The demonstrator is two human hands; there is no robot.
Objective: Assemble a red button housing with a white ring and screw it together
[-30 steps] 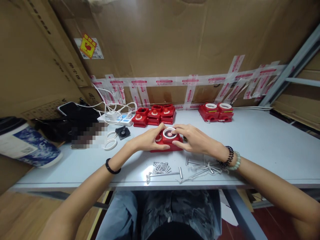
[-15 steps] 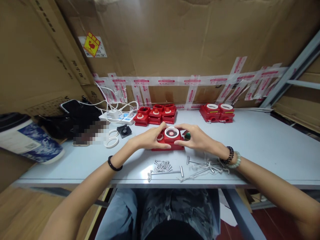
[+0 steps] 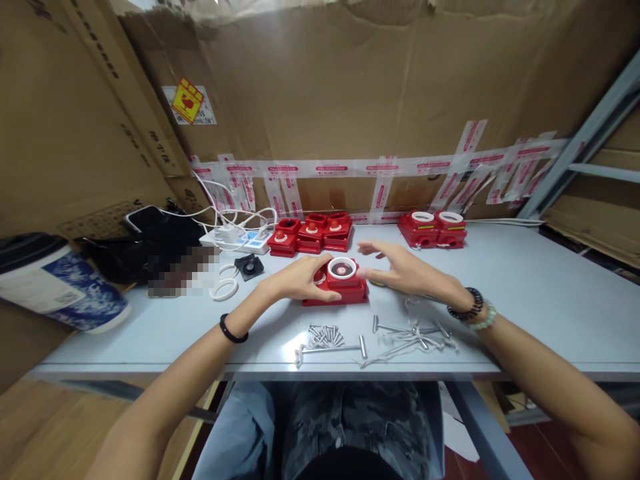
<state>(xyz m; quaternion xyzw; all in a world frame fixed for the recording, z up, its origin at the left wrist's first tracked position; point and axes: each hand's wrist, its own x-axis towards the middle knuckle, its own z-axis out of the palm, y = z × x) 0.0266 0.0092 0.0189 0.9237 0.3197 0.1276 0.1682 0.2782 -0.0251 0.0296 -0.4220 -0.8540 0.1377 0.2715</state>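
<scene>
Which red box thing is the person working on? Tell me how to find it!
Look at the pale grey table. Near its front middle, just behind the little pile of screws, sits one red box by itself, with the left hand on it and the right hand open beside it. The other red boxes wait in groups at the back by the cardboard.

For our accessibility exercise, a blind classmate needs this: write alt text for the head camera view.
A person's left hand rests on a red plastic unit with a white ring on a pale table, while the right hand hovers open beside it. Loose screws and metal pins lie nearer the person; more red units stand along the cardboard wall.
</scene>
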